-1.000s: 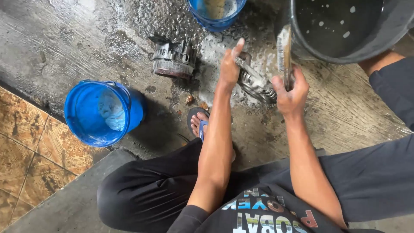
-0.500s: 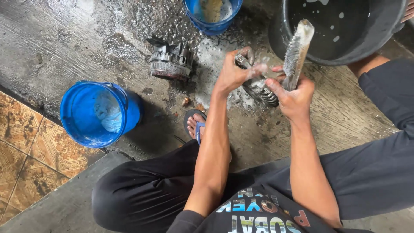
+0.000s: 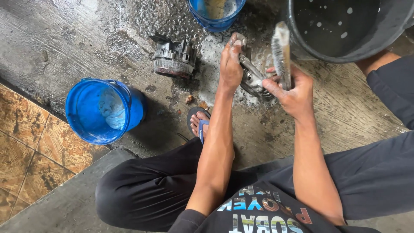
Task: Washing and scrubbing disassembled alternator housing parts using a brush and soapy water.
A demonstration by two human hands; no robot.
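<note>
L hand (image 3: 231,64) on metal part (image 3: 254,80), R hand (image 3: 293,92) w/ brush (image 3: 281,49)

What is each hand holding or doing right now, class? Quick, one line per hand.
Left hand: closed on the soapy metal engine part, steadying it on the wet concrete.
Right hand: closed on a worn brush, bristles against the part.

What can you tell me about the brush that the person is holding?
The brush is a flat, worn paintbrush, grey and wet, with pale foam on it. The right hand grips its lower end, so it stands nearly upright, bristles upward, in front of the dark bucket. It sits right beside the soapy metal part that the left hand steadies on the wet floor.
</note>
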